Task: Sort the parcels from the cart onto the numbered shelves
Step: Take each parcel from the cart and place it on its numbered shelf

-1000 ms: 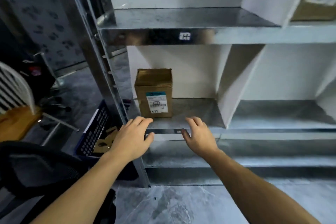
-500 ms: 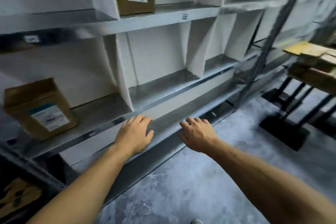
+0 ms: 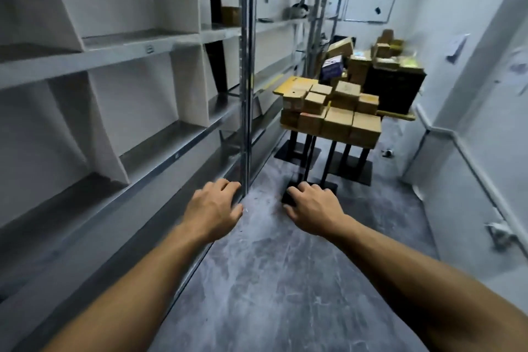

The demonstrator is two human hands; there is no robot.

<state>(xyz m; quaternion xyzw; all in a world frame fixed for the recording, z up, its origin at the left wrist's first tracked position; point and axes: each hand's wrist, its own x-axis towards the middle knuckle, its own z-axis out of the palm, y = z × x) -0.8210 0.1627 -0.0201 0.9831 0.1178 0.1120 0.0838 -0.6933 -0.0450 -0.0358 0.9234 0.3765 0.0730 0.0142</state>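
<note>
1. L hand (image 3: 213, 208) & R hand (image 3: 313, 208): both out front, palms down, fingers loosely curled, holding nothing.
2. Parcels (image 3: 337, 117): brown boxes piled on cart (image 3: 290, 87) ahead, just right of shelves (image 3: 148, 48), well apart from hands.
3. Pile's long axis runs away from the camera, approx parallel w/ shelves.
4. One box (image 3: 230, 16) stands upright on an upper shelf, far end.

The left hand (image 3: 213, 210) and right hand (image 3: 314, 208) are bare, like the 2 forearms (image 3: 414, 274) behind them.
</note>
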